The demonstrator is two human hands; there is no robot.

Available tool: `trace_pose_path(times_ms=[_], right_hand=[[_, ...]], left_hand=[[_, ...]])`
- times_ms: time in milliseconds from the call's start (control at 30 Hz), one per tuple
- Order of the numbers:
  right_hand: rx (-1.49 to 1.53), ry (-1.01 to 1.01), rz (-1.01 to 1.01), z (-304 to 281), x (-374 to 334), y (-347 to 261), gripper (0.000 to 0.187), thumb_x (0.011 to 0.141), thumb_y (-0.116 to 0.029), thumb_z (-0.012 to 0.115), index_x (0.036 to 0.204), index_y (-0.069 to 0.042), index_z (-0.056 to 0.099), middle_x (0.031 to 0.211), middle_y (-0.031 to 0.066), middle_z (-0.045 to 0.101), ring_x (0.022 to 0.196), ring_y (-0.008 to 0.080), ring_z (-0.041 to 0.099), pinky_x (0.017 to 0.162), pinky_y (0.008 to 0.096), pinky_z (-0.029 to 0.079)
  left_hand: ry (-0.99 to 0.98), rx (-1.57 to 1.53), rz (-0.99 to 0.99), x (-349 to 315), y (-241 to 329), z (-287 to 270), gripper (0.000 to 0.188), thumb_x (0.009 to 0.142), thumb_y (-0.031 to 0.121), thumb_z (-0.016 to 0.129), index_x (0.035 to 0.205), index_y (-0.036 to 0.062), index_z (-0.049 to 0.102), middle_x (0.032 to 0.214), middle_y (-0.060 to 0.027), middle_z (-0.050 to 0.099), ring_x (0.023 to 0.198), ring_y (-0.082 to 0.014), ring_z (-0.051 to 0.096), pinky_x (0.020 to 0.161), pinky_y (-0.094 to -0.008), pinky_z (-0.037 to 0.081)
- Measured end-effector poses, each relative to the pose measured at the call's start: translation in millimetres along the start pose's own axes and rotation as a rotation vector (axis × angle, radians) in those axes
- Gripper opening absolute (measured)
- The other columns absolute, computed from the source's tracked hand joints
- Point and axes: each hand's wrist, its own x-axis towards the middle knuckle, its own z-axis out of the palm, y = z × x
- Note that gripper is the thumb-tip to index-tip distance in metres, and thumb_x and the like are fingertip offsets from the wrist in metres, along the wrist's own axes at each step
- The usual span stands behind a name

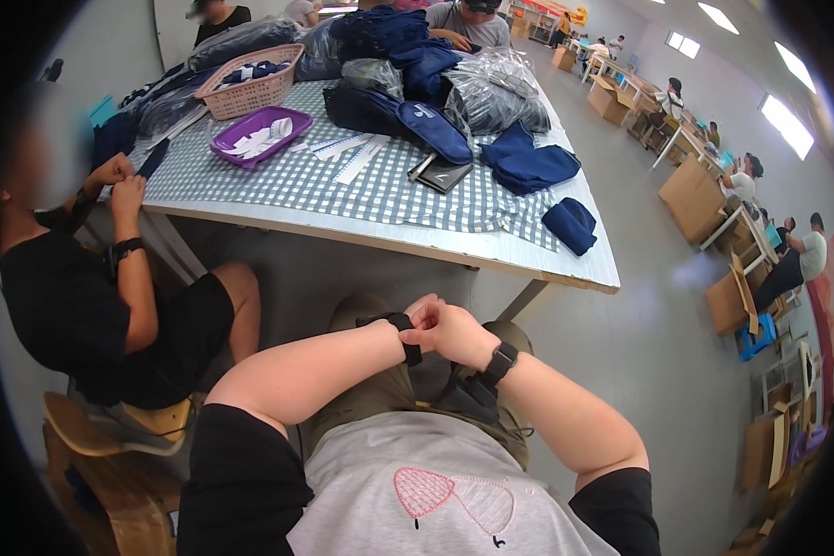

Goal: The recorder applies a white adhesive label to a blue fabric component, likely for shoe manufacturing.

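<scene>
My right hand (pixel 459 334) is bent over my left wrist, its fingers pinched together at the black wrist strap (pixel 401 322) there. Mostly hidden behind it, my left hand (pixel 423 304) shows only a small part, and its fingers cannot be made out. Both hands are held over my lap, short of the table's near edge. Around my right wrist sits another black strap (pixel 501 363), and a dark device (pixel 470 398) hangs beneath that forearm.
The table (pixel 389 236) has a checked cloth, navy fabric pouches (pixel 528 162), a rolled navy piece (pixel 570 225), a black flat packet (pixel 443 174), a purple tray (pixel 301 125) of white slips and a pink basket (pixel 250 93). At left, a seated co-worker's hands (pixel 120 181) hold navy fabric.
</scene>
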Motion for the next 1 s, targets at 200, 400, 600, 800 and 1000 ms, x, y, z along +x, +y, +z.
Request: trace_pose_path(times_ms=[200,400,600,800,1000], right_hand=[[0.065,-0.053,0.065,-1.5,-2.4,-2.0,0.022,0.079,-0.024,0.072,0.083,-0.005,0.061,0.074,-0.0023,0.057,0.066,0.0056,0.051,0.059,0.0216,0.041],[0.085,-0.163,0.087,-4.1,-3.9,2.3,0.020,0.081,-0.023,0.070,0.083,-0.004,0.065,0.074,-0.0012,0.061,0.068,0.0060,0.054,0.062,0.0218,0.043],[0.171,-0.062,0.136,-7.3,-17.2,-13.4,0.018,0.084,-0.021,0.067,0.087,-0.003,0.065,0.071,-0.0013,0.061,0.059,0.0056,0.054,0.059,0.0210,0.044],[0.284,-0.093,0.173,-4.1,-18.4,-7.8,0.016,0.087,-0.018,0.063,0.089,-0.003,0.063,0.068,-0.0035,0.056,0.053,0.0037,0.049,0.052,0.0190,0.040],[0.558,-0.150,0.171,-7.4,-16.8,-2.1,0.015,0.089,-0.017,0.061,0.091,-0.002,0.062,0.070,-0.0045,0.054,0.051,0.0031,0.041,0.049,0.0177,0.034]], left_hand=[[0.022,-0.060,-0.035,-2.0,-2.7,8.1,0.019,0.083,0.023,0.053,0.070,0.0107,0.048,0.076,-0.0058,0.054,0.078,-0.0214,0.056,0.073,-0.0310,0.042],[-0.010,0.131,-0.019,-2.9,-5.4,9.7,0.019,0.082,0.025,0.054,0.068,0.0124,0.049,0.077,-0.0051,0.055,0.079,-0.0208,0.055,0.073,-0.0307,0.040],[-0.173,0.366,-0.079,6.2,23.7,-13.5,0.012,0.073,0.020,0.059,0.077,0.0110,0.052,0.076,-0.0078,0.051,0.073,-0.0247,0.047,0.071,-0.0320,0.037],[-0.260,0.318,-0.085,10.6,22.7,-10.2,0.018,0.075,0.033,0.059,0.069,0.0168,0.063,0.079,-0.0067,0.063,0.083,-0.0254,0.059,0.073,-0.0350,0.043],[-0.140,0.320,-0.001,10.9,16.6,-3.7,0.027,0.061,0.030,0.067,0.075,0.0106,0.055,0.078,-0.0070,0.056,0.075,-0.0263,0.052,0.072,-0.0329,0.039]])
